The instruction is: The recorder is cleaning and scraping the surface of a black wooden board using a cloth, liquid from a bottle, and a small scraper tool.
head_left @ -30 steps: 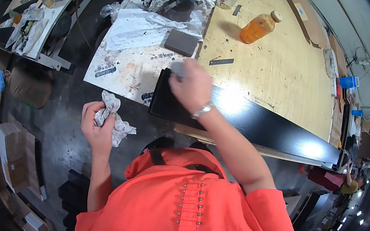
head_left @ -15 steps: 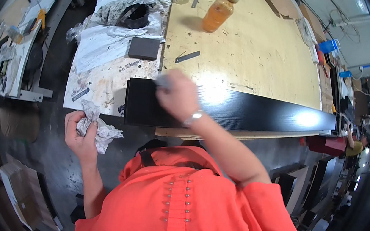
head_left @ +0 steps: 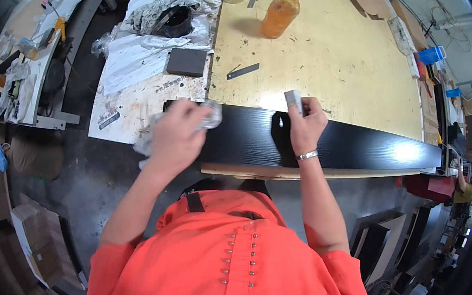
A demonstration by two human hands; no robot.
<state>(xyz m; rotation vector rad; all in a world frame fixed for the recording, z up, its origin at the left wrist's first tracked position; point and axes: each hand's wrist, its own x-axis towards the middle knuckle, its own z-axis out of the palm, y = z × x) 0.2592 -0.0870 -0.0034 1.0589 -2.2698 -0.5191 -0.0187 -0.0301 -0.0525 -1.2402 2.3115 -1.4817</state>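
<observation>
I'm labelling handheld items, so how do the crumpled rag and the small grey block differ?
The rag is soft-looking and bunched up, while the grey block has straight edges. The rag looks larger and whitish; the grey block is smaller and darker. The left hand holds the rag, the right hand the grey block. Both are held.

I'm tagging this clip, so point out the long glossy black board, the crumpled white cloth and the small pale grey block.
Long glossy black board [head_left: 246, 137], head view: top face.
Crumpled white cloth [head_left: 213, 116], head view: bunched upper end.
Small pale grey block [head_left: 293, 100], head view: exposed face.
</observation>
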